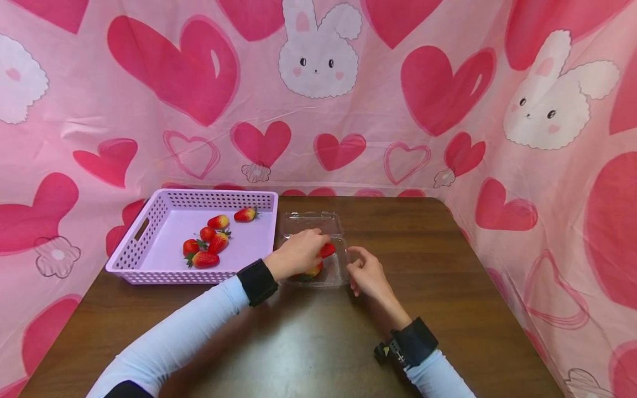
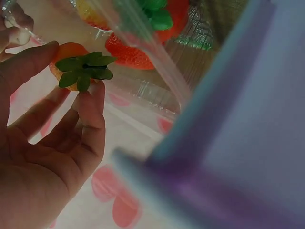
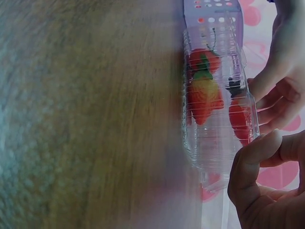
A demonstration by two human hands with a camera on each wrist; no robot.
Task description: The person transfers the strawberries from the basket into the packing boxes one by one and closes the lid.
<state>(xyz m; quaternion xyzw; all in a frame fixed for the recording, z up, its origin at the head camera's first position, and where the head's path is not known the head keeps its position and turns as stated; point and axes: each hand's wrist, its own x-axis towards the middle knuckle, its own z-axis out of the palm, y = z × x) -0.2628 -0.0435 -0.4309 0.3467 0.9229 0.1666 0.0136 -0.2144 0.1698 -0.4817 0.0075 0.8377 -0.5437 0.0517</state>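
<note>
My left hand [image 1: 298,253] pinches a red strawberry [image 1: 327,250] between thumb and fingertips, over the base of a clear plastic clamshell box [image 1: 340,271]. In the left wrist view its green leaf cap [image 2: 86,69] faces the camera. Other strawberries [image 3: 205,98] lie inside the box, seen through its side in the right wrist view; my left hand partly covers them from above. At the box's right side, my right hand [image 1: 370,276] holds the rim with bent fingers. The hinged lid [image 1: 313,223] stands open toward the back.
A lilac perforated basket [image 1: 191,278] stands left of the box, close beside it. Several strawberries [image 1: 206,260] lie in it, mostly in its right half. Both stand on a brown wooden table [image 1: 423,237], with a pink heart-and-rabbit curtain [image 1: 378,105] behind.
</note>
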